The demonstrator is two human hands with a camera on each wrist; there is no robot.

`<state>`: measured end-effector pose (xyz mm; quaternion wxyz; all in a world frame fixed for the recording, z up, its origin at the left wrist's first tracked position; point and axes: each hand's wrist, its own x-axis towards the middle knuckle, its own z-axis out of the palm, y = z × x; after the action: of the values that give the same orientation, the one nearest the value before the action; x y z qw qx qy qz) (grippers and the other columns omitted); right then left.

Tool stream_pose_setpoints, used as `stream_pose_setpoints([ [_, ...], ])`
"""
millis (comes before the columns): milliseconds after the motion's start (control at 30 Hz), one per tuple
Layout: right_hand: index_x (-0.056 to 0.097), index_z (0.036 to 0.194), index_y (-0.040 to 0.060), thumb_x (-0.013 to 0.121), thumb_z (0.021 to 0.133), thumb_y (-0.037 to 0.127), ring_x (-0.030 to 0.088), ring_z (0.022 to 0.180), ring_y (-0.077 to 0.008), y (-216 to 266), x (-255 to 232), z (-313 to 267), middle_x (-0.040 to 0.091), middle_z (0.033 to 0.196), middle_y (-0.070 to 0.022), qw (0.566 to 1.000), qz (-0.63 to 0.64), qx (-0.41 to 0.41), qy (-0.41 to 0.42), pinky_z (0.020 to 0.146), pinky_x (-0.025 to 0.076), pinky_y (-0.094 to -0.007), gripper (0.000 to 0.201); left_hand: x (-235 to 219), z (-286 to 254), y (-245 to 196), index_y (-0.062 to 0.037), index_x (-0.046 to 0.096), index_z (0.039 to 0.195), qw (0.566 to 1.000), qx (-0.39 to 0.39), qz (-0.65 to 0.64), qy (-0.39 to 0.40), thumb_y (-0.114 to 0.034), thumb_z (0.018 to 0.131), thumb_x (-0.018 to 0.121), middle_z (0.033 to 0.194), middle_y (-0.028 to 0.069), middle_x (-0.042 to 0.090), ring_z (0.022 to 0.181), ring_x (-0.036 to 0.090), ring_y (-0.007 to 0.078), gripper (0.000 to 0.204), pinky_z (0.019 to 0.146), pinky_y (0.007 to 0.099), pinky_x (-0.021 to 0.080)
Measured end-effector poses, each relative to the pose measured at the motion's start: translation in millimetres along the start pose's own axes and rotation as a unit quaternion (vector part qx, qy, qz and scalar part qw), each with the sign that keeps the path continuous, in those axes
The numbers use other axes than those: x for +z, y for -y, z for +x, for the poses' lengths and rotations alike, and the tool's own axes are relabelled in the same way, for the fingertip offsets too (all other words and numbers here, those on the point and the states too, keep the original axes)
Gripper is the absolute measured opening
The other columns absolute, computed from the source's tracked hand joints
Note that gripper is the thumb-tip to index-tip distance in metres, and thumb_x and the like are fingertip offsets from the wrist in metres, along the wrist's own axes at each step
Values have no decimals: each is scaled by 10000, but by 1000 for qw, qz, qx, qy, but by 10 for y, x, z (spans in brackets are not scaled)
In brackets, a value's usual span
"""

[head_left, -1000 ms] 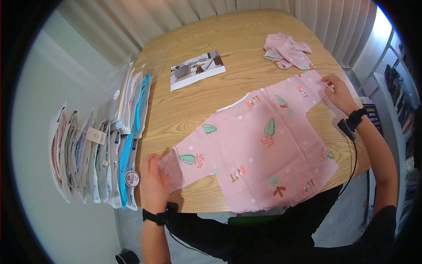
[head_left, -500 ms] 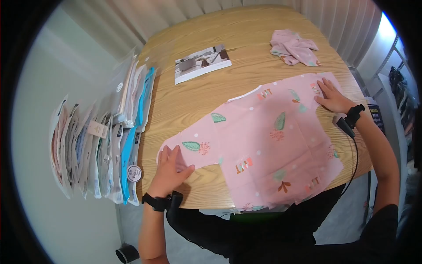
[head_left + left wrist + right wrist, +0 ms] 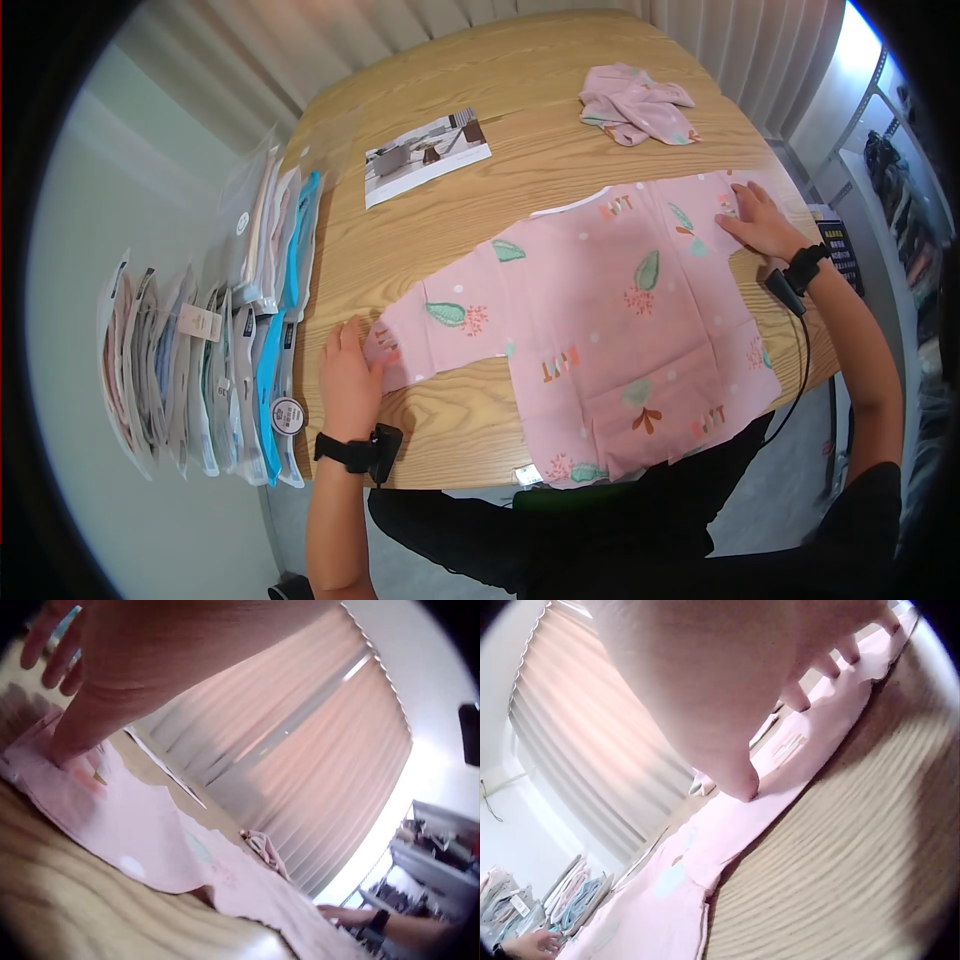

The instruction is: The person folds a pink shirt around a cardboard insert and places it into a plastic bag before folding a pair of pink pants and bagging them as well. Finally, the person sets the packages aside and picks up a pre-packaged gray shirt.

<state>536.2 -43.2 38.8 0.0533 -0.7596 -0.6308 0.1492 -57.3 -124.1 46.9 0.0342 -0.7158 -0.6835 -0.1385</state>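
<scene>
A pink long-sleeved garment (image 3: 600, 310) with leaf prints lies spread on the wooden table, its neckline away from the person. At the left cuff is the left hand (image 3: 350, 378); in the left wrist view its thumb touches the sleeve (image 3: 142, 825) while the other fingers of the hand (image 3: 82, 682) are raised and extended. The right hand (image 3: 765, 225) rests with spread fingers on the other sleeve; in the right wrist view the fingertips of this hand (image 3: 727, 682) touch the cloth (image 3: 780, 765).
A crumpled pink cloth (image 3: 635, 105) lies at the table's far right. A printed sheet (image 3: 428, 157) lies at the far left part. Packaged garments (image 3: 190, 370) stand along the left edge. Shelving (image 3: 885, 190) is at the right, and a curtain (image 3: 400, 30) hangs behind.
The left hand has shifted from lying flat on the sleeve to the cuff's outer edge. The right hand went from the cuff onto the sleeve and stayed there. The lower hem lies flatter.
</scene>
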Motion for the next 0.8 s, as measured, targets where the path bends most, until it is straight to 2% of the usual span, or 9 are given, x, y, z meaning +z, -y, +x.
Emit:
stream_pose_setpoints([
  [67, 295, 1502, 36, 576, 834, 614, 167, 1462, -417, -21, 18, -1, 185, 1555, -298, 1000, -5, -4, 13, 1167, 204, -486, 927, 31, 41, 63, 43, 533, 1281, 1000, -9, -16, 9, -191, 780, 786, 1112, 234, 618, 1010, 616, 377, 608, 866, 431, 502],
  [133, 276, 1507, 29, 585, 842, 601, 148, 1469, -409, 10, 17, -29, 168, 1559, -302, 1000, -13, 9, 21, 1176, 189, -450, 930, 30, 203, 232, 45, 569, 1208, 969, -145, -135, 147, -179, 762, 797, 839, 134, 659, 749, 654, 265, 548, 657, 355, 517],
  [167, 258, 1513, 23, 594, 850, 589, 129, 1477, -401, 14, 3, -31, 151, 1563, -307, 999, -23, 16, 27, 1186, 175, -415, 934, -10, 257, 256, 45, 595, 1134, 964, -123, -158, 178, -175, 764, 797, 704, 54, 637, 632, 620, 171, 476, 549, 304, 473],
  [300, 248, 1520, 26, 574, 852, 608, 99, 1483, -401, 1, -7, 16, 120, 1572, -304, 999, -25, 11, 45, 1189, 157, -408, 944, -15, 442, 356, 42, 611, 1082, 912, -149, -230, 304, -159, 788, 780, 758, 31, 652, 665, 616, 145, 394, 565, 294, 460],
  [367, 206, 1548, 99, 530, 810, 706, 49, 1495, -381, -43, 5, 54, 81, 1602, -246, 997, -39, 19, 63, 1144, 109, -616, 1009, -4, 466, 298, 22, 607, 1119, 839, -199, -404, 305, -108, 836, 726, 895, 42, 682, 789, 653, 143, 334, 669, 282, 510],
  [400, 206, 1548, 99, 530, 810, 706, 49, 1495, -381, -34, 13, 57, 81, 1602, -246, 997, -36, 16, 64, 1144, 109, -616, 1009, -4, 456, 268, 22, 607, 1119, 841, -200, -402, 303, -108, 836, 726, 895, 42, 682, 789, 653, 143, 334, 669, 282, 510],
  [467, 181, 1555, 109, 522, 817, 709, 18, 1498, -378, -23, 13, 36, 54, 1608, -239, 997, -32, 27, 68, 1137, 99, -630, 1010, 6, 442, 221, 11, 591, 1171, 698, -244, -643, 198, -36, 868, 659, 1049, 75, 682, 945, 666, 161, 314, 819, 284, 535],
  [500, 181, 1555, 109, 522, 817, 709, 18, 1498, -378, -3, 3, 17, 54, 1608, -239, 997, -31, 26, 69, 1137, 99, -630, 1010, 67, 486, 367, -3, 550, 1247, 686, -218, -658, 222, 8, 884, 612, 1150, 96, 660, 1051, 651, 174, 368, 927, 302, 525],
  [800, 146, 1561, 119, 496, 830, 720, -36, 1497, -384, 95, -54, -24, 10, 1610, -241, 994, -43, 44, 89, 1136, 74, -633, 1009, -9, 480, 307, -52, 450, 1416, 752, -206, -620, 94, 52, 919, 542, 1039, 69, 675, 687, 597, 73, 515, 526, 200, 446],
])
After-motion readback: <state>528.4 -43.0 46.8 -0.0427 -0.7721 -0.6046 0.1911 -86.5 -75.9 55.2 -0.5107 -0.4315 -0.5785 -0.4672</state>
